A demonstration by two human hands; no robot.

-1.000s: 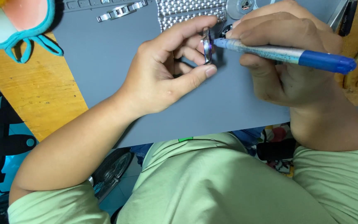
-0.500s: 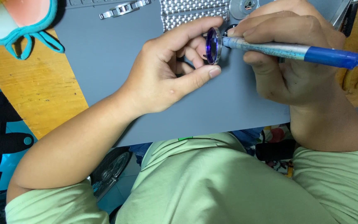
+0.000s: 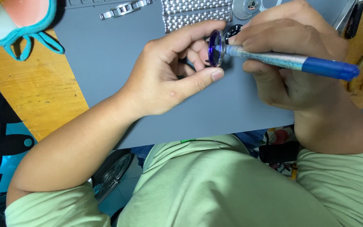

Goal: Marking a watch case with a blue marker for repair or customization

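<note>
My left hand (image 3: 169, 71) pinches the round blue-glass watch case (image 3: 215, 47) upright near the grey mat's (image 3: 106, 54) far edge; my right hand (image 3: 290, 54) grips the blue-handled tool (image 3: 290, 63), tip touching it. Bare mat lies leftward.

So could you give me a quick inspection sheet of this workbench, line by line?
Surface: a grey mat lies on a wooden bench.
Job's things: a round watch case with blue-tinted glass, held on edge; a blue-capped pen-shaped tool with its tip at the case.
Clutter: metal watch bands and a link strap at the mat's far edge; a teal-rimmed object at the top left.
Grips: left hand pinches the case between fingers and thumb; right hand grips the tool.
Cables: nothing seen.
Surroundings: the person's green shirt; dark shapes on the floor at the left, too unclear to name.
</note>
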